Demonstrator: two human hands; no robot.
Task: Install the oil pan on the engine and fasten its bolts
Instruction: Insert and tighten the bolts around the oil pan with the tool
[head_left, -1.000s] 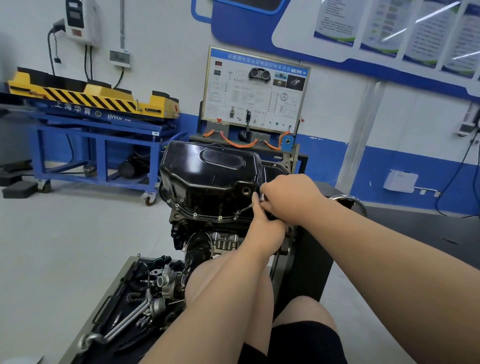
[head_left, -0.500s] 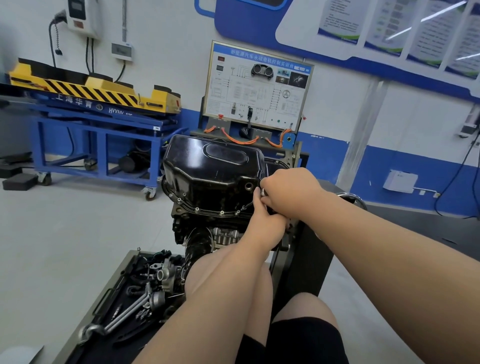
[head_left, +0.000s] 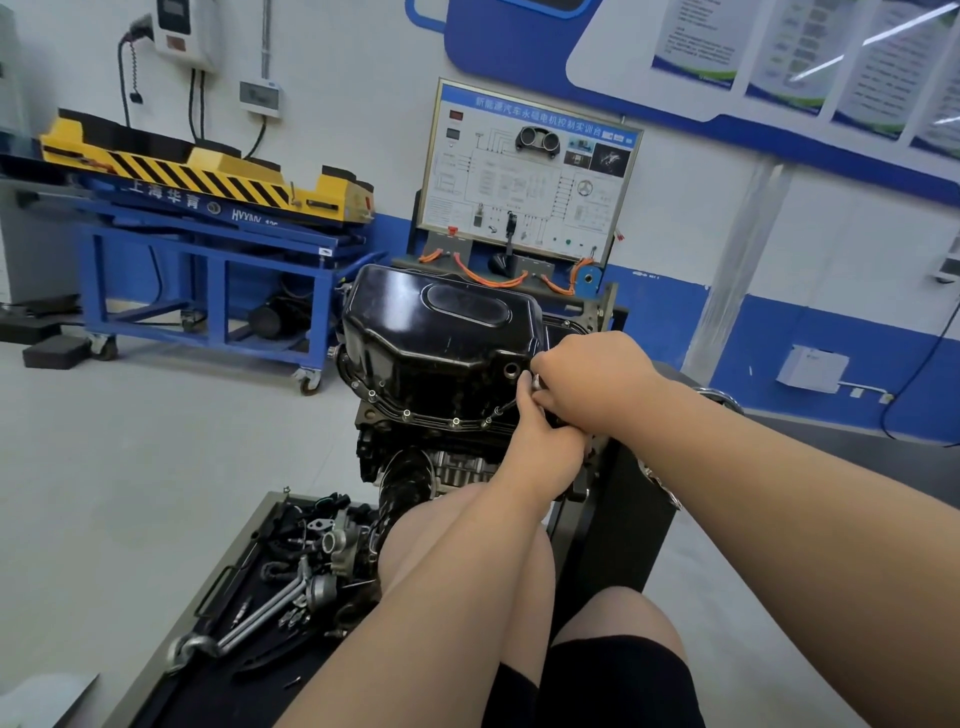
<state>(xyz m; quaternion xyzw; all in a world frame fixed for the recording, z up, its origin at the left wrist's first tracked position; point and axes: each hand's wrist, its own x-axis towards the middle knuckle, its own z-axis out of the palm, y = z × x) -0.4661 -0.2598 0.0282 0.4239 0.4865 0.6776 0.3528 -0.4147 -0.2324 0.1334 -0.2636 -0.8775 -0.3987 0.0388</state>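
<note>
Black oil pan (head_left: 441, 343) sits on engine (head_left: 415, 457), bolts (head_left: 407, 413) along near flange. Both hands meet at pan's right edge: right hand (head_left: 592, 379) fisted round small metal tool (head_left: 535, 383); left hand (head_left: 545, 441) pinching beneath, what it grips hidden.

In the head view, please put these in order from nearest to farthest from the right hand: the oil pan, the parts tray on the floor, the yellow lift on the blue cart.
1. Oil pan: just left of the right hand, at its flange.
2. Parts tray: lower left, on the floor.
3. Yellow lift: far left, on the blue cart by the wall.
</note>
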